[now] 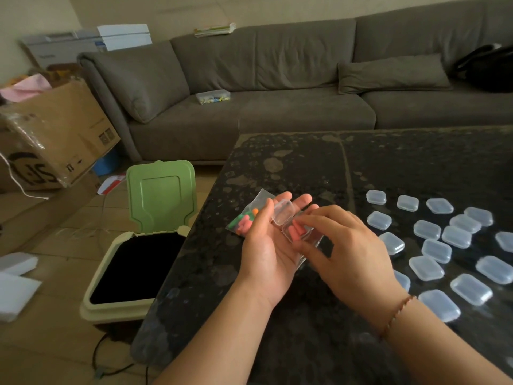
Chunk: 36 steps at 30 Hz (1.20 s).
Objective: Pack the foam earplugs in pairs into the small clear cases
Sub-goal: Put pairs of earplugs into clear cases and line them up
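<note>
**Open case held over the bench, pink earplugs inside**

While the left hand [266,245] lies palm up above the dark speckled bench [291,168], it cradles a small clear case [291,220] whose lid stands open toward the fingertips. The thumb of that hand curls over the edge of the case and also pins a clear plastic bag [247,215] against the palm; the bag holds a loose bunch of foam earplugs [244,222] in green, pink and orange. In the lower half of the open case lie pink earplugs [296,230], side by side; how many exactly cannot be told. The right hand [341,245] comes in from the right with its fingers bent, the fingertips touching the rim of the case and the thumb underneath it, so it pinches the case. A thin braided bracelet [397,315] circles the right wrist.

To the right on the bench, many closed clear cases [455,237] lie scattered, apart from the hands. Left of the bench, on the floor, stands a bin [133,273] with its green lid [162,195] raised. A grey sofa [277,79] runs behind, and cardboard boxes [61,129] sit at far left.
</note>
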{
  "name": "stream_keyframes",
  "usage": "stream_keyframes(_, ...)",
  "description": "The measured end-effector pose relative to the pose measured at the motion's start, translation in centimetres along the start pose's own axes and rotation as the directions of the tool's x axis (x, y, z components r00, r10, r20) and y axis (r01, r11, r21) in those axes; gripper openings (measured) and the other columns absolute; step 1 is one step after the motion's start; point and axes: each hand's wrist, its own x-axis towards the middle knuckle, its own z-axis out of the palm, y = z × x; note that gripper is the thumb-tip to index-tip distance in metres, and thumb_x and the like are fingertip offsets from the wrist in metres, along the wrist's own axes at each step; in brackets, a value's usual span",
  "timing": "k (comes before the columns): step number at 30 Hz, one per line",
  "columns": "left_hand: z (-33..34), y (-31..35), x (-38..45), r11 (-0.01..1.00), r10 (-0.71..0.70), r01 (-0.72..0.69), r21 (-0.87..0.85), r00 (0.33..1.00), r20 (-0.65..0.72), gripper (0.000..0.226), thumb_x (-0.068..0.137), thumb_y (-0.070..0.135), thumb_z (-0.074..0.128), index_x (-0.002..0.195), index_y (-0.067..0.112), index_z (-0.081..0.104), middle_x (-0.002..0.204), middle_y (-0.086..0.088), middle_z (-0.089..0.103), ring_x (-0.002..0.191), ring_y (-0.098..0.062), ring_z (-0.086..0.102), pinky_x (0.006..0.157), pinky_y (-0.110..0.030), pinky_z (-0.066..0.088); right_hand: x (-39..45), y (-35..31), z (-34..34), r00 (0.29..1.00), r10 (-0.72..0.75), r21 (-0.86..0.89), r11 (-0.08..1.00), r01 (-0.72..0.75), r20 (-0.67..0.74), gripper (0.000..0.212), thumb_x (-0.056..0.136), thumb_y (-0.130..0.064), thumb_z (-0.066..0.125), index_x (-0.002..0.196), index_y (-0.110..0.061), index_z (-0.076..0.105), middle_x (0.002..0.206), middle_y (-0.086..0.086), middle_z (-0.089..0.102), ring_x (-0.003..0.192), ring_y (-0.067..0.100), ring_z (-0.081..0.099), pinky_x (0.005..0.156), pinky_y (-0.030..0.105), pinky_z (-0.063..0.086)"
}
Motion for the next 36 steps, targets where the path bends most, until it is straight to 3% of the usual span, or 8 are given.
stream_keyframes(9,0.1,0.1,0.1,1.000,-0.024,0.023,0.021,0.999,0.027,0.043,0.102,0.037,0.042,0.137,0.013,0.051,0.126,-0.012,0.069,0.114,-0.028,0.068,0.088,-0.041,0.058,0.2,-0.1,-0.2,0.998,0.059,0.170,0.984,-0.058,0.001,0.022,0.080,-0.050,0.064,0.094,-0.034,0.071,0.095,-0.020,0.060,0.083,0.006,0.059,0.063,0.031,0.056)
stream_keyframes(13,0.0,0.2,0.2,1.000,-0.017,0.015,0.027,0.996,0.084,0.039,0.096,0.022,0.053,0.135,0.014,0.054,0.120,-0.009,0.072,0.099,-0.025,0.074,0.071,-0.031,0.060,0.4,-0.2,-0.9,0.995,0.100,0.181,0.978,-0.102,0.024,0.034,0.073,-0.058,0.063,0.101,-0.040,0.061,0.088,-0.022,0.063,0.082,0.005,0.059,0.063,0.030,0.055)
stream_keyframes(16,-0.5,0.1,0.5,0.997,-0.017,0.007,0.074,0.990,0.141,0.050,0.089,-0.001,0.053,0.135,0.017,0.052,0.127,-0.007,0.069,0.108,-0.032,0.070,0.085,-0.037,0.059,0.8,0.4,-1.5,0.971,0.230,0.373,0.897,-0.238,0.067,0.032,0.080,-0.038,0.073,0.109,-0.038,0.057,0.082,-0.022,0.069,0.079,0.001,0.064,0.065,0.024,0.054)
stream_keyframes(19,-1.0,-0.1,0.6,0.977,0.006,-0.046,0.210,0.982,0.188,0.064,0.092,-0.015,0.048,0.142,0.025,0.046,0.146,-0.001,0.053,0.116,-0.029,0.067,0.095,-0.040,0.056,1.2,1.1,-1.6,0.931,0.336,0.556,0.751,-0.356,0.142,0.017,0.093,-0.022,0.059,0.108,-0.028,0.061,0.078,-0.015,0.073,0.070,0.000,0.066,0.054,0.013,0.047)
stream_keyframes(24,-1.5,-0.2,0.9,0.911,0.035,-0.149,0.384,0.957,0.288,0.077,0.083,-0.004,0.064,0.134,0.050,0.046,0.161,0.007,0.031,0.137,-0.026,0.049,0.102,-0.040,0.051,1.2,1.2,-1.7,0.944,0.240,0.481,0.815,-0.322,0.226,0.015,0.087,-0.028,0.066,0.100,-0.037,0.065,0.082,-0.012,0.070,0.076,0.007,0.064,0.065,0.020,0.053)
stream_keyframes(30,-1.8,-0.5,1.0,0.850,0.052,-0.211,0.483,0.945,0.321,0.069,0.083,0.007,0.065,0.130,0.057,0.051,0.160,0.010,0.031,0.144,-0.023,0.040,0.114,-0.048,0.040,1.2,1.0,-1.9,0.944,0.221,0.427,0.850,-0.309,0.243,0.022,0.084,-0.024,0.071,0.096,-0.042,0.064,0.085,-0.014,0.068,0.080,0.002,0.063,0.069,0.018,0.054)
stream_keyframes(33,-1.7,-0.7,0.9,0.759,0.117,-0.288,0.584,0.942,0.313,0.049,0.091,0.026,0.066,0.128,0.055,0.055,0.154,0.011,0.042,0.138,-0.016,0.047,0.114,-0.048,0.040,1.3,0.9,-1.6,0.917,0.323,0.558,0.728,-0.399,0.234,0.017,0.083,-0.019,0.072,0.095,-0.031,0.069,0.083,-0.008,0.071,0.070,0.003,0.064,0.056,0.014,0.049)
stream_keyframes(36,-1.6,-0.7,0.9,0.643,0.152,-0.331,0.690,0.939,0.308,0.041,0.095,0.026,0.064,0.131,0.045,0.056,0.144,0.011,0.053,0.131,-0.009,0.054,0.109,-0.040,0.046,1.4,0.8,-1.8,0.872,0.386,0.679,0.556,-0.480,0.301,0.016,0.083,-0.020,0.073,0.097,-0.024,0.069,0.085,-0.002,0.073,0.074,0.010,0.069,0.055,0.016,0.047)
